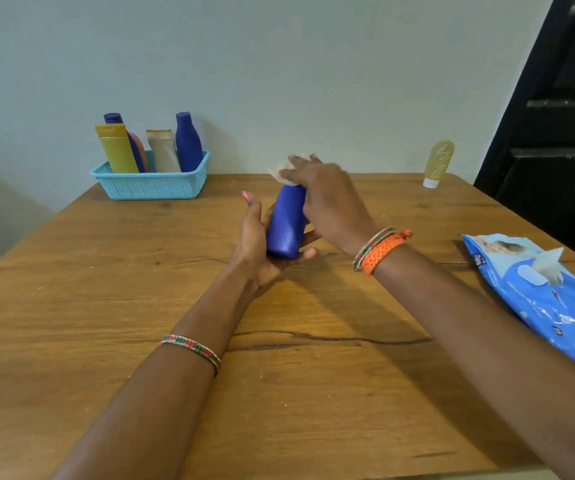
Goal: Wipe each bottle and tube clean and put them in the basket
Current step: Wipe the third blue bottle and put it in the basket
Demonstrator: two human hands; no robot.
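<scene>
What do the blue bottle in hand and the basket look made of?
Blue bottle: probably plastic with a matte finish; uniform opaque colour, only a soft sheen. Basket: looks like moulded plastic, light blue, its walls pierced with rows of small regular holes.

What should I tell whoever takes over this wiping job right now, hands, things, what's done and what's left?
Left hand grips the base of the dark blue plastic bottle, holding it above the wooden table.
Right hand presses a white wet wipe on the bottle's top.
Light blue perforated plastic basket, far left, already holds five items: a yellow tube, two dark blue bottles, a beige bottle and an orange one, mostly hidden.
Left: finish wiping the held bottle and put it in the basket, then the translucent yellow tube standing on its white cap, far right.
Blue wipes pack lies at the right, one wipe sticking out.
</scene>
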